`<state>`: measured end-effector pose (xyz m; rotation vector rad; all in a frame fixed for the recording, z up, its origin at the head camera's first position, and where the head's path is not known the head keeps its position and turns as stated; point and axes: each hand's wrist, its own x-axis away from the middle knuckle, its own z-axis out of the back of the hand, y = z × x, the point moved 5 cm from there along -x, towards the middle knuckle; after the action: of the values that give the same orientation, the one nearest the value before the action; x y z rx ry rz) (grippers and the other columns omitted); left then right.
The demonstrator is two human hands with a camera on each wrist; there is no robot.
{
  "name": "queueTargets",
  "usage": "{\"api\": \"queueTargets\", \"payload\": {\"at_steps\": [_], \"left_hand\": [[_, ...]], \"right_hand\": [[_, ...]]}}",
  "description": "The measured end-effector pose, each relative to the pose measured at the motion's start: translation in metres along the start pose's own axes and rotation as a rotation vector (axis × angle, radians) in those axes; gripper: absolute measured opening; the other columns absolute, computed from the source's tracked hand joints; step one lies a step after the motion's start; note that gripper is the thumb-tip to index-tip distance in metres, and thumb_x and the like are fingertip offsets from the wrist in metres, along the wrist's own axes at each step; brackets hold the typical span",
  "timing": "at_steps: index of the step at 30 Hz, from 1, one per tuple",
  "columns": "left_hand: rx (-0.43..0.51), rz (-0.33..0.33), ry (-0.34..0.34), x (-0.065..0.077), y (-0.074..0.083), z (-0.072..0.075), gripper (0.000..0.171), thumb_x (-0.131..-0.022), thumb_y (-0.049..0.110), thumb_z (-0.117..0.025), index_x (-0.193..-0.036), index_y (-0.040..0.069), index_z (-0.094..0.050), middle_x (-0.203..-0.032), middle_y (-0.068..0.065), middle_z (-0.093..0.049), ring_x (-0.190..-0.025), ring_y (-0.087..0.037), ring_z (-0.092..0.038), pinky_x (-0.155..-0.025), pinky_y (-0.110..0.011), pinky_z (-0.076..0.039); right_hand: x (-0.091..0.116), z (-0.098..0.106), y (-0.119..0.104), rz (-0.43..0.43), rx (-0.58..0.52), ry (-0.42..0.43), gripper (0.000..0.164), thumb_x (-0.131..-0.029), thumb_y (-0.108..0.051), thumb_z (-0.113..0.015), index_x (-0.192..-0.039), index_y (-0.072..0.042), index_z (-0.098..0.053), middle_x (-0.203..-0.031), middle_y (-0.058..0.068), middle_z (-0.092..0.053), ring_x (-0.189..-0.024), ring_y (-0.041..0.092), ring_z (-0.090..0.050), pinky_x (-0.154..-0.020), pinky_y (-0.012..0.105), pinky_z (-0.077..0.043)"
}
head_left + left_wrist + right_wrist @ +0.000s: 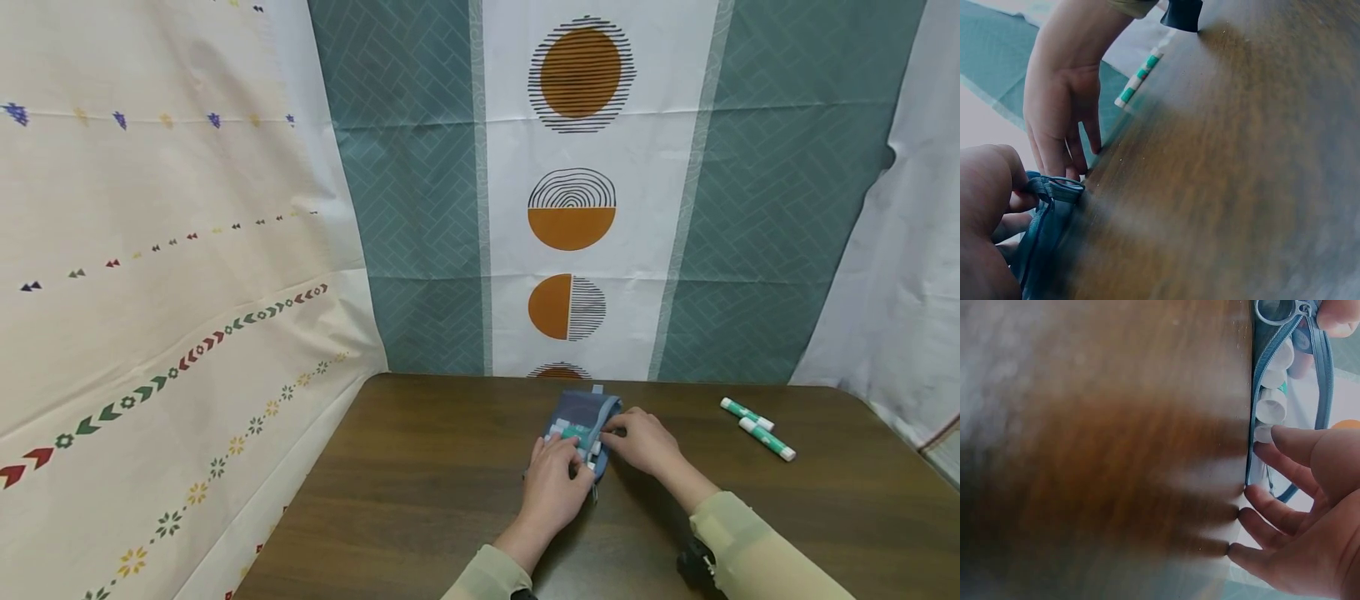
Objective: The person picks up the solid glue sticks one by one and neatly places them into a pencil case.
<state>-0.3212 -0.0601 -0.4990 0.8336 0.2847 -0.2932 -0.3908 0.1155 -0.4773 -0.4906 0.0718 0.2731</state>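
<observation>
A blue zippered pouch [581, 407] lies on the table with its zip open along the right side. Inside it are several white-and-green glue sticks [1272, 406], their round ends showing at the opening in the right wrist view. My left hand [553, 485] holds the pouch by its near end, thumb and fingers pinching the fabric by the zip pull [1302, 309]. At the opening's other end, my right hand [643, 443] pinches the white end of one glue stick [1263, 433] between thumb and index finger. Its other fingers are spread against the tabletop.
Two loose white-and-green glue sticks [767, 439] lie side by side at the right of the brown wooden table [420, 467]. Patterned cloth [420, 250] hangs behind the table's back edge, and a cream cloth [187, 333] hangs along the left.
</observation>
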Motion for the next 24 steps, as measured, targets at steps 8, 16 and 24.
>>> {"api": "queueTargets", "payload": {"at_steps": [8,16,24], "left_hand": [[0.004,0.013,-0.01,-0.0002,0.0009,0.0003,0.025,-0.096,0.014,-0.068,-0.073,0.021,-0.06,-0.144,-0.002,-0.072,-0.151,-0.033,-0.053,-0.132,-0.059,-0.026],[0.009,0.013,-0.013,-0.0002,0.0016,0.0006,0.026,-0.096,0.014,-0.068,-0.072,0.021,-0.061,-0.144,-0.003,-0.072,-0.152,-0.034,-0.053,-0.132,-0.06,-0.025],[0.007,0.015,-0.016,0.0007,0.001,0.0006,0.025,-0.097,0.014,-0.068,-0.073,0.021,-0.061,-0.145,-0.004,-0.072,-0.152,-0.034,-0.053,-0.132,-0.06,-0.025]], "right_hand": [[0.0,0.0005,0.0003,-0.021,0.002,0.01,0.026,-0.102,-0.03,-0.077,-0.118,-0.011,-0.085,-0.118,0.015,-0.071,-0.107,0.037,-0.065,-0.082,0.057,-0.059],[-0.0001,-0.0007,0.0027,-0.035,-0.001,-0.005,0.027,-0.102,-0.03,-0.077,-0.118,-0.011,-0.085,-0.12,0.018,-0.07,-0.11,0.038,-0.064,-0.085,0.059,-0.059],[-0.0003,-0.0018,0.0062,-0.004,-0.051,-0.028,0.031,-0.102,-0.03,-0.077,-0.122,-0.006,-0.083,-0.119,0.018,-0.071,-0.108,0.036,-0.066,-0.092,0.06,-0.058]]}}
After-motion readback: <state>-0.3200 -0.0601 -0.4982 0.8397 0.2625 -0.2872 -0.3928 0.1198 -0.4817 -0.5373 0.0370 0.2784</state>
